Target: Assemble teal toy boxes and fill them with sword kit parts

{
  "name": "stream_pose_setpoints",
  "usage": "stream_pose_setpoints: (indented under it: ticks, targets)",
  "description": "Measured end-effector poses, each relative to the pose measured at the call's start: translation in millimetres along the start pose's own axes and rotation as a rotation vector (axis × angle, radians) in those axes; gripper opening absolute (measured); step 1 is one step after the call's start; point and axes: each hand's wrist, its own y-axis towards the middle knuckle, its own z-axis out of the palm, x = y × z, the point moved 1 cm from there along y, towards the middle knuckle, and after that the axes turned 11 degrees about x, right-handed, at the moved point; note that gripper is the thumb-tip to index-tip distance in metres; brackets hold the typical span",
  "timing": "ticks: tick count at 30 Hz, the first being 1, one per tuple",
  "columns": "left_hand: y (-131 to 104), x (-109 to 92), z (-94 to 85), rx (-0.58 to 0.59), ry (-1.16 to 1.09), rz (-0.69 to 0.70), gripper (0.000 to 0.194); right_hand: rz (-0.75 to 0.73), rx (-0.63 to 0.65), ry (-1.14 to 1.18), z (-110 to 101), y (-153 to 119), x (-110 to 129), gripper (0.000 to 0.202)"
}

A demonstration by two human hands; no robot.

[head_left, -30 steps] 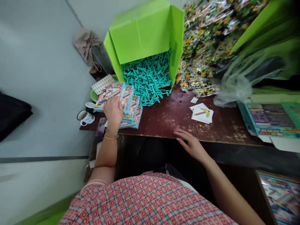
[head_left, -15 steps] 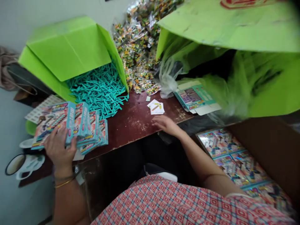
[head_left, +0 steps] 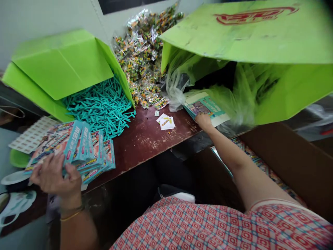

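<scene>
Head-worn view, close, facing forward and down

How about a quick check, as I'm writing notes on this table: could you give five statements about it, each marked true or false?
1. The left hand is at the stacked boxes. True.
2. The right hand is touching the cards. False: it is at the blue box to their right.
3. Sticks spill from a green box onto the table. True.
4. The cards lie inside the green box. False: they lie on the table.
5. The bags are heaped nearer the person than the cards. False: they are heaped beyond them.
</scene>
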Motion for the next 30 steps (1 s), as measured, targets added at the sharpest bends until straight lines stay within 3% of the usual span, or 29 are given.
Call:
stream_pose_setpoints:
  ticks: [1,3,5,6,8,9,11,13,15,18,20,22,25,27,30]
  targets:
    - [-7,-10,0.6,-0.031,-0.026,-0.022,0.077,0.088,-0.050,-0.040,-16,0,3,0.080]
    - [-26,-40,8.8,-0.050,-0.155,-0.090,0.059,0.284,-0.266,-0.170,-50,-4,18,0.077]
    - [-46,-83,26.7,0.067,-0.426,-0.160,0.039,0.330,-0.457,-0.289,-67,-17,52,0.069]
    - [-56,-108,38.7,0.225,-0.613,-0.200,0.036,0.295,-0.506,-0.325,-63,-26,77,0.063]
    - [-72,-156,62.4,0.503,-1.065,-0.290,0.064,0.117,-0.420,-0.326,-26,-50,139,0.042]
    - [-79,-176,72.3,0.561,-1.256,-0.365,0.085,0.001,-0.331,-0.310,3,-64,172,0.033]
    - [-87,-201,85.9,0.525,-1.431,-0.632,0.099,-0.376,-0.050,-0.197,65,-89,230,0.029]
    - [-92,-206,90.8,0.411,-1.388,-0.942,0.086,-0.588,0.122,-0.067,112,-103,263,0.028]
    - [-96,-197,88.7,0.342,-1.345,-1.107,0.074,-0.584,0.149,0.048,129,-102,266,0.031]
    - [-107,-179,82.2,0.384,-1.411,-1.136,0.082,-0.255,0.092,0.176,118,-80,246,0.060]
    - [-120,-172,80.3,0.433,-1.393,-1.196,0.091,-0.093,0.175,0.324,108,-68,240,0.078]
    - [-133,-167,81.2,0.416,-1.340,-1.247,0.098,-0.059,0.306,0.515,107,-67,247,0.083]
    - [-138,-160,82.7,0.356,-1.249,-1.185,0.101,-0.065,0.390,0.740,116,-78,264,0.060]
    - [-128,-154,80.8,0.337,-1.161,-1.041,0.100,-0.059,0.379,0.845,125,-87,267,0.046]
    - [-105,-147,75.5,0.261,-1.052,-0.805,0.100,0.001,0.388,0.983,143,-94,259,0.045]
